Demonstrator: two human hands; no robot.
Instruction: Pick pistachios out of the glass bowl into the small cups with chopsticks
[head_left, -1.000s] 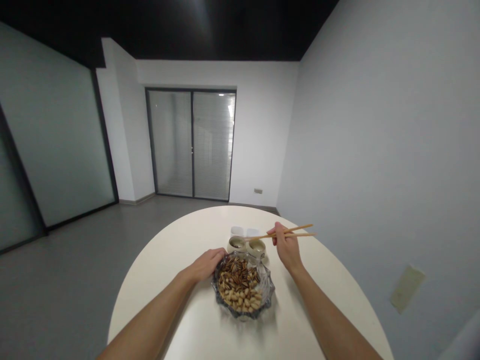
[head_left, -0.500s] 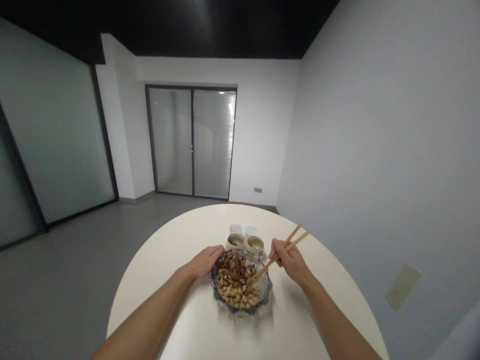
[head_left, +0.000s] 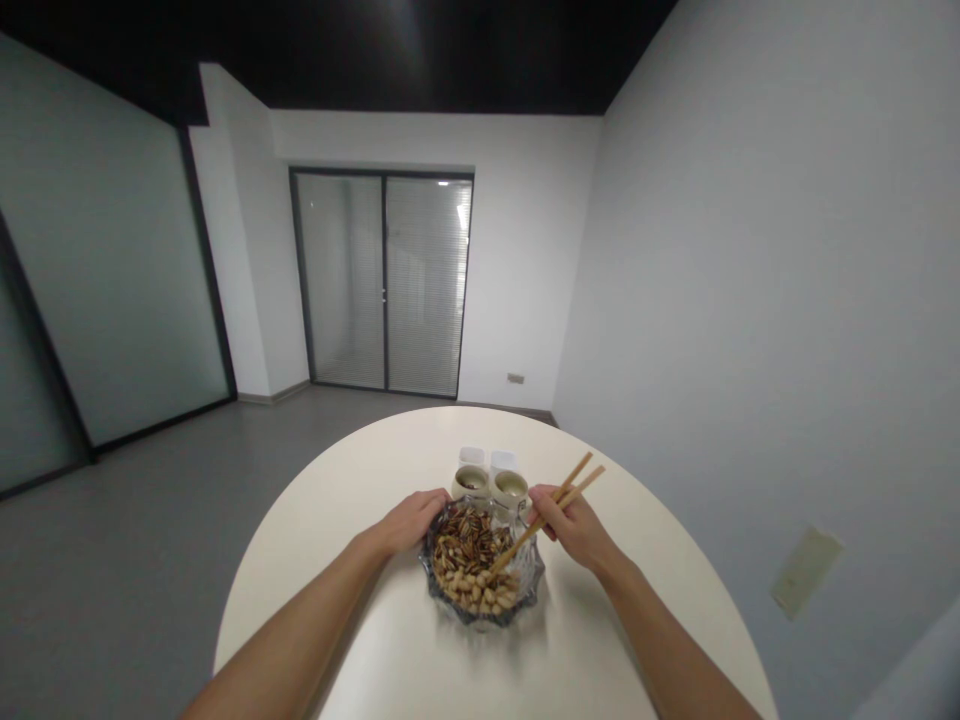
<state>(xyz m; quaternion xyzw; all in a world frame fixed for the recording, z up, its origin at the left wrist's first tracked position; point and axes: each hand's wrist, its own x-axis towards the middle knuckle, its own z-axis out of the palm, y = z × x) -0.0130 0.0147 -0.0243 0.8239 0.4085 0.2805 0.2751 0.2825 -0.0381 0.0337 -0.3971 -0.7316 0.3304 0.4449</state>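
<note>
A scalloped clear glass bowl (head_left: pixel 531 602) stands on the table, holding brown striped seeds (head_left: pixel 471 535) on the far side and pale nuts (head_left: pixel 480 592) on the near side. My left hand (head_left: pixel 415 518) grips the bowl's left rim, its fingertips partly hidden behind it. In my right hand (head_left: pixel 564 520), to the bowl's upper right, is a pair of wooden chopsticks (head_left: pixel 525 538). Their tips reach in among the pale nuts; whether they pinch one is too small to tell. Beyond the bowl are two small beige cups, a left cup (head_left: pixel 471 479) with some dark bits inside and a right cup (head_left: pixel 511 484).
A round white table (head_left: pixel 337 500) carries everything. Two small whitish containers (head_left: pixel 472 455) sit behind the cups. A white wall (head_left: pixel 750 300) runs along the right, and glass doors (head_left: pixel 384 285) with blinds are at the back.
My right hand has shifted slightly left with the chopsticks, whose tips have moved a little left among the pale nuts. My left hand and the bowl stay in place.
</note>
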